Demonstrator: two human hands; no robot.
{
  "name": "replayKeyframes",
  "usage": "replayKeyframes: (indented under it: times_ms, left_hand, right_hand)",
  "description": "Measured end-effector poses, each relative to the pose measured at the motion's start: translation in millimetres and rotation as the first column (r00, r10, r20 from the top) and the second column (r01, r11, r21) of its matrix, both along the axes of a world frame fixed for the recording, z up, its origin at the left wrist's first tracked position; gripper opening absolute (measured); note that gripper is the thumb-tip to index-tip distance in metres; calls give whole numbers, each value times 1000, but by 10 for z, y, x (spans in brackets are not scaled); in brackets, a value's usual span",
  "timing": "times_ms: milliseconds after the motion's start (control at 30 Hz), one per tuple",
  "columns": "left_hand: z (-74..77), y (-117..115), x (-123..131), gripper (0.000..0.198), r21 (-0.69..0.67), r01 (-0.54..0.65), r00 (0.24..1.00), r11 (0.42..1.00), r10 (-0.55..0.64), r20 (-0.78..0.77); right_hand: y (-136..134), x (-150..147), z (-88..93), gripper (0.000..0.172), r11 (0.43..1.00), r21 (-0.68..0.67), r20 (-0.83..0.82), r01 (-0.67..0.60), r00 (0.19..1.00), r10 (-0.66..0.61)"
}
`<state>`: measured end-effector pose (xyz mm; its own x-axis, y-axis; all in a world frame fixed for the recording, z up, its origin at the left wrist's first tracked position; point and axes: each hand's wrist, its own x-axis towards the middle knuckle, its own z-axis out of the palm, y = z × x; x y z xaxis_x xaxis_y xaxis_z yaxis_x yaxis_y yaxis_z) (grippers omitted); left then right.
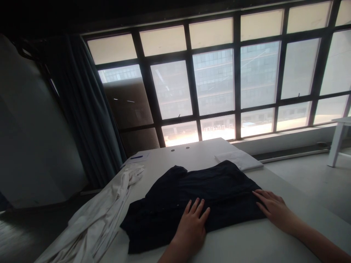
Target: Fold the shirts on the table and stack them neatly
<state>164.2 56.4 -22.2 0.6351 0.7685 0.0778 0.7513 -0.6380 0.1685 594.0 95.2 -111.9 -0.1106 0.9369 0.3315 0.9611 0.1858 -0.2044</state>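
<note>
A dark navy garment (pixel 214 190), which looks like a shirt with small buttons, lies spread out on the white table (pixel 230 241). My left hand (pixel 193 226) rests on its near middle part, fingers spread and stretched over the cloth. At the garment's right edge lies my right hand (pixel 272 210), its fingers extended and the fingertips touching the fabric. Neither hand grips the cloth. The parts of the garment under my palms are hidden.
Crumpled white cloth (pixel 101 215) runs along the table's left side. A folded white cloth (pixel 242 160) lies beyond the garment at the right. A blue pen (pixel 136 157) sits on paper at the far left. Past the table are large windows (pixel 214 80) and a dark curtain (pixel 87 117).
</note>
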Motion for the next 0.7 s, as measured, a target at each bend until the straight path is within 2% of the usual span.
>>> replayKeyframes:
  times_ms: [167,433,567,700]
  left_hand:
    - [-32,19,-45,57,-108,-51,998,993,54,22]
    - [53,34,-84,76,-200,-117,992,973,124,20]
    - [54,41,-80,79,-214,-140,989,967,146,12]
    - [61,22,-76,78,-208,-137,989,968,146,30]
  right_hand:
    - [11,-4,-11,60,997,-67,12,31,999,-31]
    - [11,-41,-11,62,995,-70,59,71,996,-67]
    - [-10,-37,-2,60,995,2,99,95,991,-95]
    - [-53,-68,35,46,977,171,161,127,975,-155]
